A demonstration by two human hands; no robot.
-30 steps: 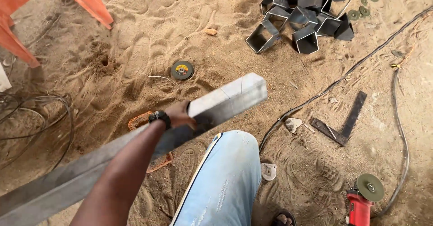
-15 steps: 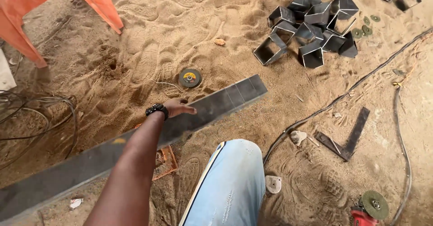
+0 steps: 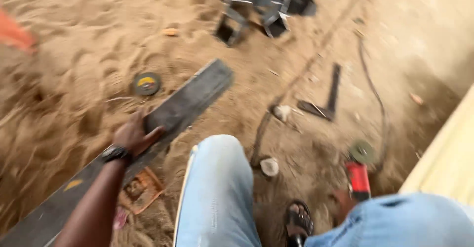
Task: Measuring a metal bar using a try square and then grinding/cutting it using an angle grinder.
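The left hand (image 3: 132,134) now rests flat, fingers unclenched, on the long steel tube (image 3: 190,101), which a second ago was lifted and now lies on the sand (image 3: 74,44). The right hand (image 3: 343,202) reaches the red grinder (image 3: 358,178); its grip cannot be told.

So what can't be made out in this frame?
- Right hand: mostly hidden behind the right knee, so its grip on the red grinder is unclear.
- Long metal bar: its near end is cut off by the bottom left edge.
- Pile of short metal pieces: blurred and cut by the top edge, so uncountable.
- Left hand: rests on the bar; fingers blurred.
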